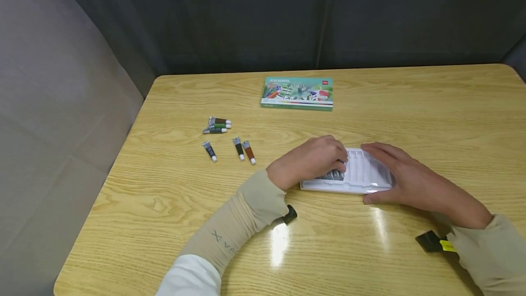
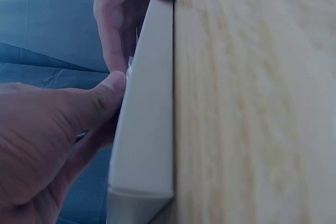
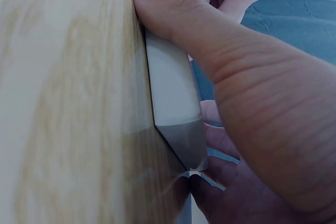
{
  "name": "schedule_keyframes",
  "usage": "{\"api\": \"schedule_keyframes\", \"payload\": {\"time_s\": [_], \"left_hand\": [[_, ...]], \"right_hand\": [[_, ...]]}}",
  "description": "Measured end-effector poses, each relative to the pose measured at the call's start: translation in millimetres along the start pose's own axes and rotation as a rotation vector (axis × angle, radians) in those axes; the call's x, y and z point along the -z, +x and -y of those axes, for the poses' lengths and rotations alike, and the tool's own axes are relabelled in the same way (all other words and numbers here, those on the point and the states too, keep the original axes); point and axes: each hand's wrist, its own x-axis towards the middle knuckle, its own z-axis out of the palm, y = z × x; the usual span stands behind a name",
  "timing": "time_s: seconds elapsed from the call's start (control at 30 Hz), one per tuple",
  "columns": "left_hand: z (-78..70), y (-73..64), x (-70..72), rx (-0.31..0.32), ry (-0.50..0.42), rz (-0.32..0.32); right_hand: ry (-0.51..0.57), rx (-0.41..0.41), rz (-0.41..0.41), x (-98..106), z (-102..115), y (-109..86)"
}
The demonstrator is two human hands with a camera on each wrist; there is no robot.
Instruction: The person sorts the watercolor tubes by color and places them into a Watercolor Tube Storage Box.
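Observation:
A shallow white box with a clear moulded tray lies on the table, its right-hand slots bare. Silver-grey paint tubes lie in its left part, partly covered by my left hand. That hand's fingers curl down over the tray. Between its thumb and fingers a small silvery bit of a paint tube shows in the left wrist view; most of it is hidden. My right hand grips the box's right end, thumb on the near side and fingers along the far side.
Left of the box lie a dark blue tube, a black tube, a reddish-brown tube and a small cluster of green and brown tubes. A green printed carton lies near the table's back edge. Dark cloth hangs behind.

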Motion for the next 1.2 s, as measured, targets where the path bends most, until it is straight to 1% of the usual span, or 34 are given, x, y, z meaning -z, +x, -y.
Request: {"api": "schedule_keyframes", "payload": {"time_s": [0.17,0.33,0.57,0.63,0.73,0.87,0.97,1.03,1.1,1.2], "left_hand": [[-0.7,-0.1,-1.7,0.032,-0.013,-0.003],[0.0,-0.4,-2.4,0.023,-0.011,0.005],[-0.1,-1.0,-1.9,-0.016,0.052,0.015],[-0.9,-1.2,-2.2,-0.012,0.054,0.010],[-2.6,-1.2,-3.0,-0.026,0.099,0.006],[-5.1,-0.9,-4.7,-0.024,0.157,-0.007],[-6.3,-0.9,-5.4,-0.006,0.164,-0.015],[-6.3,-1.3,-5.1,0.004,0.144,-0.011],[-5.3,-1.6,-4.0,-0.003,0.121,0.005],[-2.0,-2.1,-0.8,-0.008,0.043,0.035]], "right_hand": [[0.005,0.003,-0.004,-0.5,-0.2,-0.6],[0.010,-0.003,0.006,-0.6,0.1,-0.9],[0.013,-0.008,0.008,0.0,1.0,-0.7],[0.016,-0.009,0.005,0.4,1.4,-0.9],[0.020,-0.007,0.004,0.7,1.4,-1.1],[0.026,-0.005,0.007,1.1,1.2,-1.3],[0.027,-0.002,0.007,0.5,1.0,-1.0],[0.029,0.001,0.006,0.1,0.9,-0.7],[0.028,0.003,0.003,0.0,0.8,-0.7],[0.020,0.005,0.003,0.5,0.7,-0.5]]}}
